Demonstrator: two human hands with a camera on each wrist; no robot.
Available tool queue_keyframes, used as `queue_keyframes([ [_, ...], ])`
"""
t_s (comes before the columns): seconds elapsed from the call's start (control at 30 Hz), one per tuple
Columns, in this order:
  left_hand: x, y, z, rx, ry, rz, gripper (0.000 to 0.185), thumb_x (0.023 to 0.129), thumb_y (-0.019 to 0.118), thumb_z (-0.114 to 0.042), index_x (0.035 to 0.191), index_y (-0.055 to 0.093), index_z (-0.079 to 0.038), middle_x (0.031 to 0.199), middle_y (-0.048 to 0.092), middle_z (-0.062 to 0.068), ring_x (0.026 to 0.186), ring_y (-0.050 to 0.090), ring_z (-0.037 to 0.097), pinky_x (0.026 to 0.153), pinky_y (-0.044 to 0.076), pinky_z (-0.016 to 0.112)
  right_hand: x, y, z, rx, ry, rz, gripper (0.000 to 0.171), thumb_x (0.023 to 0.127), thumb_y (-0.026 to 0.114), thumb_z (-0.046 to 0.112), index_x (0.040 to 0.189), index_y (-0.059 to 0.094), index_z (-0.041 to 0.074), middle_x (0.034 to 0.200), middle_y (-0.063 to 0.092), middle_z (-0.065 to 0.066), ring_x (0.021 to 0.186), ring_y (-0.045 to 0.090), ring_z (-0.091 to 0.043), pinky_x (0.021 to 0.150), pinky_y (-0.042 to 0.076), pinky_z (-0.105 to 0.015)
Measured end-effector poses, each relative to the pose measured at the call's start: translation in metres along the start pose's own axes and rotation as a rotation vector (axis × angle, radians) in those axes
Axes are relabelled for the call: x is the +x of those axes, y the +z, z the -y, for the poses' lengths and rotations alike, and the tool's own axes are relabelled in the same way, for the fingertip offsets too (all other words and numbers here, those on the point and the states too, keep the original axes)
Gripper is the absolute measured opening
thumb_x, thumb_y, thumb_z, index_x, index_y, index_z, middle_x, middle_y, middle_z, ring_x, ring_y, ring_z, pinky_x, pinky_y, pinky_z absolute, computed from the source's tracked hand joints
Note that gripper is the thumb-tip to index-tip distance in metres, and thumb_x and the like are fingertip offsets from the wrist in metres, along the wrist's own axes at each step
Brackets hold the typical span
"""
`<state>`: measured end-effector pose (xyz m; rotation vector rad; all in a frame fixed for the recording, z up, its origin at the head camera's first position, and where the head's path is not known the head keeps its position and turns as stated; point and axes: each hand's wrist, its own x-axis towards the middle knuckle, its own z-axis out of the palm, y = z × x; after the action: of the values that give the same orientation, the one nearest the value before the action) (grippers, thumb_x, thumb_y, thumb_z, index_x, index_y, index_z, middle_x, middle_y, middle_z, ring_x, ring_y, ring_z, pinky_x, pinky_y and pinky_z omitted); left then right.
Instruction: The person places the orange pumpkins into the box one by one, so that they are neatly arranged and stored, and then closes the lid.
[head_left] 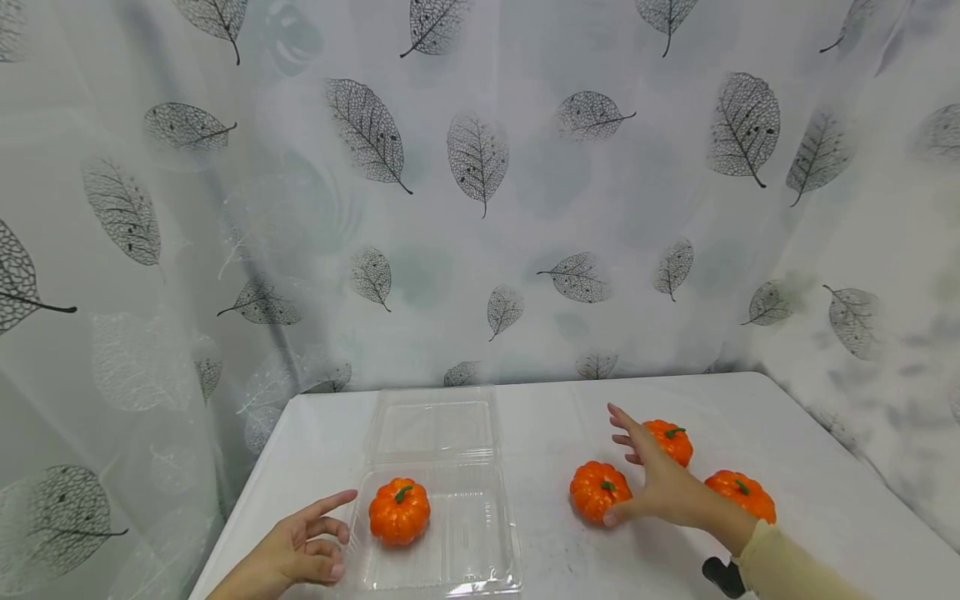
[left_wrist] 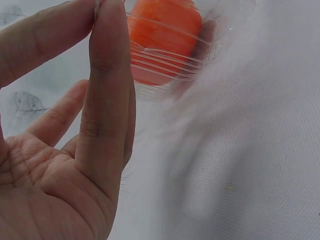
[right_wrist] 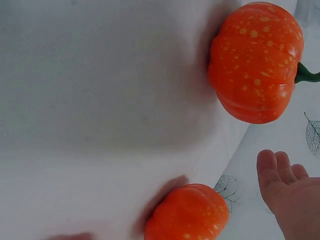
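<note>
A small orange pumpkin (head_left: 400,512) with a green stem sits in the left part of a clear plastic clamshell box (head_left: 468,533). At the box's left edge is my left hand (head_left: 296,546), fingers loosely bent, thumb and index fingertip apart; in the left wrist view the fingertips overlap the clear rim. My right hand (head_left: 663,487) reaches in among three more pumpkins, its fingers spread and its thumb at the front-left pumpkin (head_left: 597,492). Behind the fingers lies the far pumpkin (head_left: 672,442), partly covered. The right pumpkin (head_left: 742,493) is beside the wrist.
The box lid (head_left: 435,427) lies folded back toward the far edge. Everything stands on a white table (head_left: 547,433). A leaf-print curtain (head_left: 480,250) hangs behind it and along both sides. A black item (head_left: 723,577) shows by the right sleeve.
</note>
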<state>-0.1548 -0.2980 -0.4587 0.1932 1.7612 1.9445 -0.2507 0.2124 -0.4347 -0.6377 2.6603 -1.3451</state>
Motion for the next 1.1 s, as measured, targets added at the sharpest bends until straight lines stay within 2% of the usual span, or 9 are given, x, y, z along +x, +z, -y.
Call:
queue_keyframes([
  [0.27, 0.0, 0.001, 0.0, 0.022, 0.016, 0.011, 0.078, 0.083, 0.059, 0.006, 0.146, 0.013, -0.005, 0.106, 0.049, 0.01, 0.08, 0.057, 0.014, 0.076, 0.05, 0.033, -0.004, 0.004, -0.011, 0.018, 0.073, 0.068, 0.122, 0.052, 0.089, 0.033, 0.144, 0.009, 0.04, 0.142, 0.024, -0.008, 0.126, 0.033, -0.036, 0.095, 0.034, -0.052],
  [0.53, -0.001, 0.0, 0.001, 0.022, 0.012, 0.005, 0.078, 0.084, 0.059, 0.005, 0.146, 0.013, -0.005, 0.105, 0.048, 0.01, 0.079, 0.057, 0.014, 0.075, 0.05, 0.032, -0.004, 0.007, -0.022, 0.053, 0.134, 0.142, 0.111, 0.056, 0.087, 0.03, 0.143, 0.019, 0.031, 0.139, 0.028, -0.015, 0.123, 0.035, -0.037, 0.092, 0.04, -0.048],
  [0.87, -0.001, -0.001, 0.002, 0.09, 0.01, -0.013, 0.077, 0.083, 0.06, 0.003, 0.146, 0.017, -0.007, 0.104, 0.049, 0.011, 0.076, 0.054, 0.018, 0.074, 0.049, 0.03, -0.003, 0.013, -0.029, 0.045, 0.188, 0.144, 0.112, 0.052, 0.089, 0.03, 0.143, 0.023, 0.023, 0.136, 0.033, -0.013, 0.121, 0.036, -0.035, 0.092, 0.04, -0.047],
  [1.1, -0.001, 0.0, 0.002, 0.057, 0.005, -0.018, 0.074, 0.085, 0.058, 0.002, 0.146, 0.016, -0.006, 0.104, 0.049, 0.011, 0.079, 0.055, 0.019, 0.076, 0.05, 0.035, -0.004, 0.016, -0.03, 0.056, 0.177, 0.128, 0.111, 0.052, 0.089, 0.028, 0.142, 0.025, 0.013, 0.135, 0.033, -0.015, 0.12, 0.036, -0.037, 0.092, 0.041, -0.045],
])
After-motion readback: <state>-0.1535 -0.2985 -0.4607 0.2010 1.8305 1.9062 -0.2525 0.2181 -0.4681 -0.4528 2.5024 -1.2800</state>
